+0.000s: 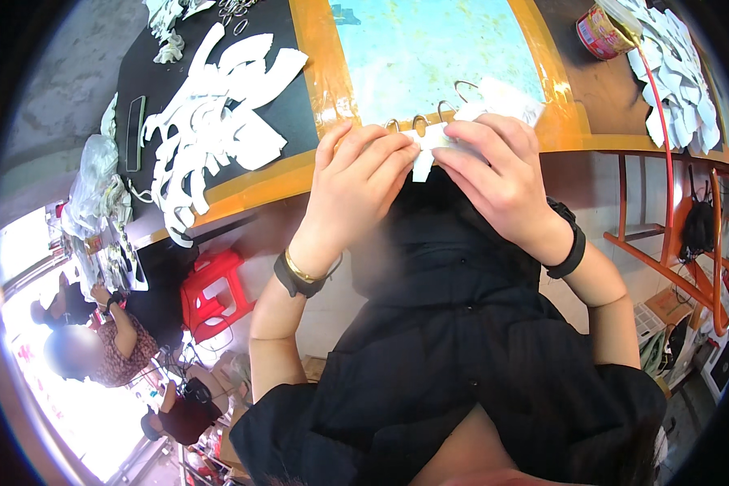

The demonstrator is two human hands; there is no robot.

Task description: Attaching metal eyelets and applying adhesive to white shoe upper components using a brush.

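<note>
Both my hands meet above the front edge of the table, pinching a white strip (421, 166) between the fingertips. My left hand (352, 182) has its fingers closed on the strip's left part. My right hand (506, 174) grips it further right, fingers bent. Several bent metal loops (419, 123) stick up along the strip's far side, between and beyond my fingers. A wider white piece (510, 101) shows behind my right hand. The strip's exact shape is partly hidden by my fingers.
Loose white cut pieces (235, 113) are heaped at the left on a black surface, with metal rings (236, 10) farther back. A light-blue sheet (437, 57) lies ahead, edged with orange tape. At right are a tub (603, 34) and more white pieces (680, 89). A red stool (216, 296) stands lower left, near other people.
</note>
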